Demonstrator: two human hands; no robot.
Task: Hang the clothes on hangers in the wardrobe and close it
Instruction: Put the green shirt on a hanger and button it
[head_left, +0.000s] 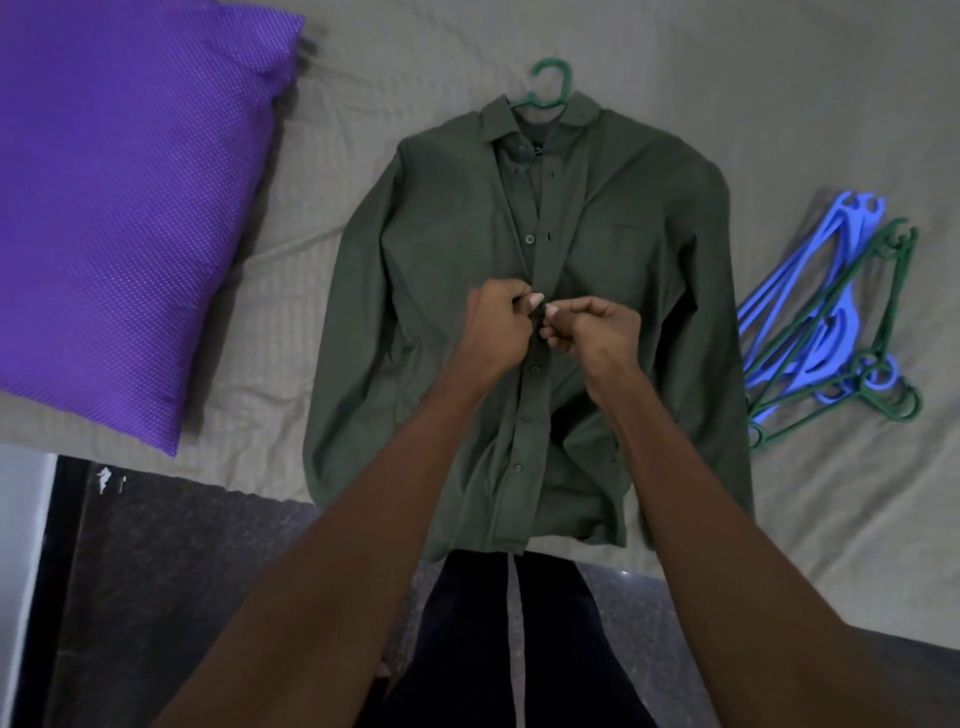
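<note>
A dark green long-sleeved shirt (436, 260) lies flat on the bed, front up, collar away from me. A green hanger sits inside it, and only its hook (551, 85) sticks out past the collar. My left hand (491, 325) pinches the shirt's left front edge at mid-chest. My right hand (597, 330) pinches the button placket right beside it; the two hands nearly touch over a button. The buttons above and below are visible along the placket. No wardrobe is in view.
A purple pillow (130, 208) lies on the left of the beige bed sheet (779, 78). A pile of blue and green hangers (841, 332) rests on the sheet to the shirt's right. Dark floor (182, 561) and my dark trousers show below the bed's edge.
</note>
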